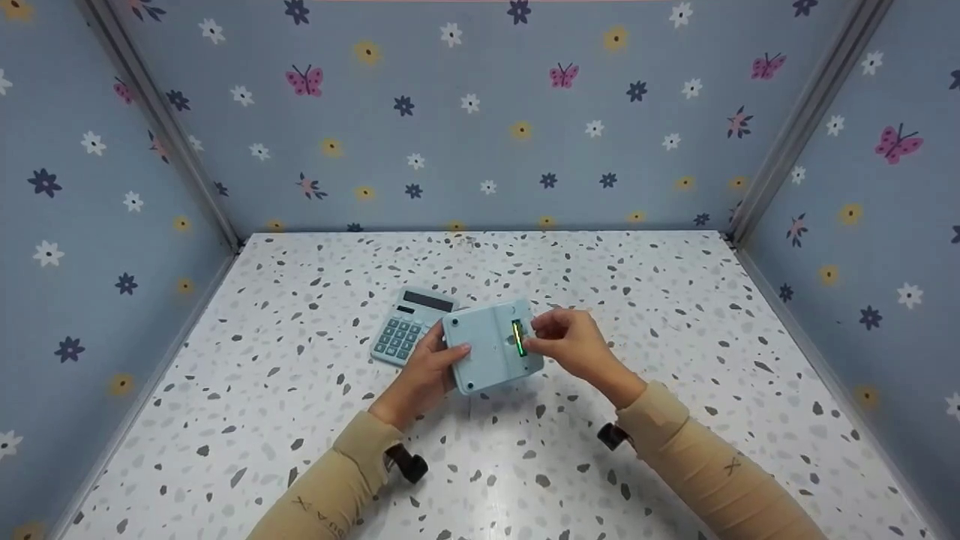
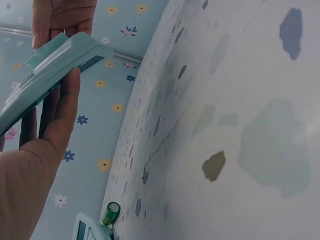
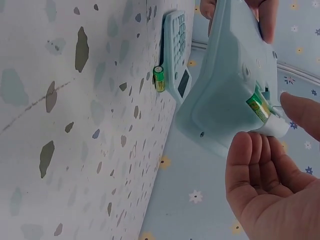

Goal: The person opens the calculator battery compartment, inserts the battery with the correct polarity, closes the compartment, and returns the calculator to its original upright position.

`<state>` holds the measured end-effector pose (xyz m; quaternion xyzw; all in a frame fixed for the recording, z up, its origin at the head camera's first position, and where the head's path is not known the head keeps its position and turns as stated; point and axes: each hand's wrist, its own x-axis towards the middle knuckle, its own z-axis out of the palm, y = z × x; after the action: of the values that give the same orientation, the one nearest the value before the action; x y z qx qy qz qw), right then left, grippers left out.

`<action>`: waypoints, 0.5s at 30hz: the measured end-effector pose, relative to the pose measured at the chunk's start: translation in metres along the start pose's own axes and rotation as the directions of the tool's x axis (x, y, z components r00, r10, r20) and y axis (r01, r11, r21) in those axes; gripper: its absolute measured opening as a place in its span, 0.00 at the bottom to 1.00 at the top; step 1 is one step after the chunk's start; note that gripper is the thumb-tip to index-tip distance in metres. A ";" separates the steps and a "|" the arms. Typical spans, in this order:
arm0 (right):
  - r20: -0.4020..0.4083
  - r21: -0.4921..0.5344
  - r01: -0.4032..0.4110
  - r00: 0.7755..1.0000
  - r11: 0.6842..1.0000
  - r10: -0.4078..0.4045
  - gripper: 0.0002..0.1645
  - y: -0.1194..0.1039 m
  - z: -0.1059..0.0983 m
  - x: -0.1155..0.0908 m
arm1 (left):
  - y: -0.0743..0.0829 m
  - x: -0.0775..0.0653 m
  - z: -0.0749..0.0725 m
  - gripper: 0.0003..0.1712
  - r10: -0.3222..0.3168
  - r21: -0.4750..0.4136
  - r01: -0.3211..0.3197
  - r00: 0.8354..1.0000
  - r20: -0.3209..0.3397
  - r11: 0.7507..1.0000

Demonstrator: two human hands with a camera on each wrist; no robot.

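Observation:
My left hand (image 1: 426, 369) grips a light-blue calculator (image 1: 481, 351) above the table, its back turned up and the thumb on that back. A green battery (image 3: 258, 106) sits in the uncovered battery slot near one edge. At that edge, my right hand (image 1: 583, 349) pinches a small pale-blue cover (image 2: 47, 50) between thumb and fingers, right beside the slot. The held calculator's keys face away in the head view. Behind my left hand, a second light-blue calculator (image 1: 412, 324) lies face up on the table.
A loose green battery (image 3: 159, 79) lies on the table by the second calculator, hidden in the head view. The speckled white table (image 1: 300, 450) is bordered by flowered blue panels (image 1: 480, 112) at the back and both sides.

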<state>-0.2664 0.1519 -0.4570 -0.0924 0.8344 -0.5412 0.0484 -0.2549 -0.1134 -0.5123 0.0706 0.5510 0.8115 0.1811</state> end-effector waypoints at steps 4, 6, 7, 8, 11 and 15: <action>-0.005 0.033 -0.008 1.000 0.999 0.008 0.13 -0.002 0.005 0.000 | -0.001 0.001 0.000 0.43 -0.003 -0.002 0.003 1.000 -0.001 1.000; -0.011 0.044 -0.009 1.000 0.999 0.010 0.12 -0.003 0.007 0.000 | -0.001 0.002 -0.001 0.42 -0.001 0.000 0.001 1.000 0.002 1.000; -0.014 0.048 -0.008 1.000 0.999 0.009 0.12 -0.003 0.008 0.000 | -0.001 0.002 -0.001 0.42 -0.002 -0.005 0.002 1.000 0.001 1.000; -0.016 0.051 -0.008 1.000 0.999 0.009 0.12 -0.004 0.009 0.000 | -0.001 0.002 -0.001 0.42 -0.002 -0.007 0.002 1.000 0.001 1.000; -0.026 0.053 -0.014 1.000 0.999 0.015 0.12 -0.005 0.011 0.000 | -0.002 0.002 -0.002 0.40 0.003 -0.012 -0.003 1.000 -0.001 1.000; -0.038 0.057 -0.025 0.999 0.998 0.027 0.12 -0.006 0.014 0.000 | -0.002 0.002 -0.001 0.39 0.012 -0.016 -0.012 1.000 -0.009 1.000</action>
<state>-0.2632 0.1372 -0.4574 -0.0696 0.8207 -0.5655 0.0420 -0.2568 -0.1131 -0.5152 0.0686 0.5448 0.8174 0.1743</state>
